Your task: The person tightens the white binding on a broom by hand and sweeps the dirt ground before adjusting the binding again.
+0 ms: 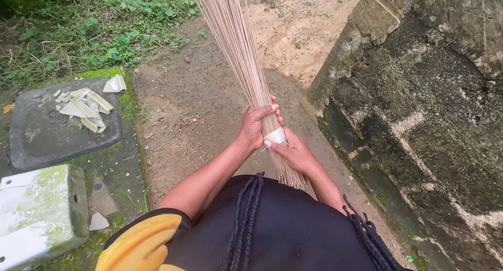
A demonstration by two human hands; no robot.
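A long broom made of thin pale straw sticks points away from me, over the bare dirt ground. A white band ties the bundle near its lower end. My left hand is wrapped around the bundle just above the band. My right hand grips the bundle at the band, thumb on the white wrap. The short cut ends of the sticks jut out below my hands, toward my black shirt.
A weathered, dark-stained concrete wall runs along the right. At left lie a grey stone slab with pale torn husk pieces, a mossy white block, and green weeds beyond.
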